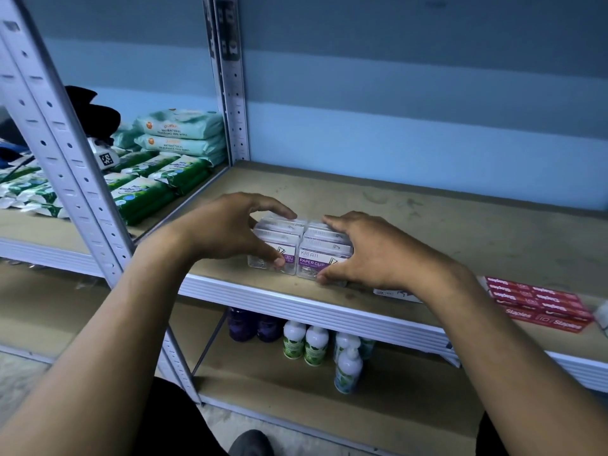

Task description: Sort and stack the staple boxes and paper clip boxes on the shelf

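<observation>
Several clear paper clip boxes [314,246] with purple labels stand in two rows near the front edge of the brown shelf board [427,225]. My left hand [227,228] grips the left row, thumb at the front and fingers over the back. On the right row, my right hand [365,255] does the same. A group of red staple boxes [539,302] lies flat on the same shelf at the far right, away from both hands. A small white box [394,294] is mostly hidden under my right wrist.
Perforated metal uprights [82,192] divide this bay from the left one, which holds packs of wet wipes [158,179]. On the lower shelf stand several bottles [306,343]. The blue wall [394,110] closes the back.
</observation>
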Available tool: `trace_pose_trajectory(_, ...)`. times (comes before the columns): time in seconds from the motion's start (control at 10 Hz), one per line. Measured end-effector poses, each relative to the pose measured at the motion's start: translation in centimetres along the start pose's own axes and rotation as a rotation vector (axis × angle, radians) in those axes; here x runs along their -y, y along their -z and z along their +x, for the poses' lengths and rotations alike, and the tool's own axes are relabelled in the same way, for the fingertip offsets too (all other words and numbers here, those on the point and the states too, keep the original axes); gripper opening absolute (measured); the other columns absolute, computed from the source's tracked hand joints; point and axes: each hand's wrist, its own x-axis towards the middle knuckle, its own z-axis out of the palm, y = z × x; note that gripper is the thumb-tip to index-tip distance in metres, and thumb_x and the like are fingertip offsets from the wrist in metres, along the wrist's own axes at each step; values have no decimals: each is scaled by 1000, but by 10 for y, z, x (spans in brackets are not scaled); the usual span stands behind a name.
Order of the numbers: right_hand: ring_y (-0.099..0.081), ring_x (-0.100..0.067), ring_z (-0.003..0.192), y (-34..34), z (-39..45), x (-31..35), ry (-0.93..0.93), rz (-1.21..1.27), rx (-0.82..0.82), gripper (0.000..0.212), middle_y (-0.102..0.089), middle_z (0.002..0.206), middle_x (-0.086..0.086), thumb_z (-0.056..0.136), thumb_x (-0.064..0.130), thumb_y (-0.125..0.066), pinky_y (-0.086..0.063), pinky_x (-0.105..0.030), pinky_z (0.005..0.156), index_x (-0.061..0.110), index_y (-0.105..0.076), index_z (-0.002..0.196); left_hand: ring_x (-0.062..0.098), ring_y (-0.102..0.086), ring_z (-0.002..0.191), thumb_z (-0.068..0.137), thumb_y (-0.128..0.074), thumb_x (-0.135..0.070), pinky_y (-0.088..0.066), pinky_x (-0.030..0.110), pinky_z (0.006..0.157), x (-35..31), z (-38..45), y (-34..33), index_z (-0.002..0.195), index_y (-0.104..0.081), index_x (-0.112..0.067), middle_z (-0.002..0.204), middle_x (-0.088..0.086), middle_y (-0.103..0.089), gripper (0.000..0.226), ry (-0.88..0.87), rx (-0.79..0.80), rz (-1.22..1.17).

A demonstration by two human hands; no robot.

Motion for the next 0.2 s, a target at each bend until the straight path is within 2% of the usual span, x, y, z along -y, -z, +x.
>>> trace_pose_trajectory(0.1,-37,-16,141,1,-6,-3,32,44,5,109,-37,157,1,68,55,-85,-31,-29,116,28,-26,157,6,-53,114,59,-88,-44,-43,21,83,0,-4,-3,125,-53,-52,134,-23,-50,75,-30,-21,39)
trace_pose_trajectory(0.2,-26,-8,148,8,-19,-10,30,162,3,112,-25,164,8,73,53,-83,-20,-17,115,32,-16,160,1,-45,123,59,-88,-46,-42,24,99,-1,-15,-5,135,-45,-52,142,-24,-44,87,-69,-86,-2)
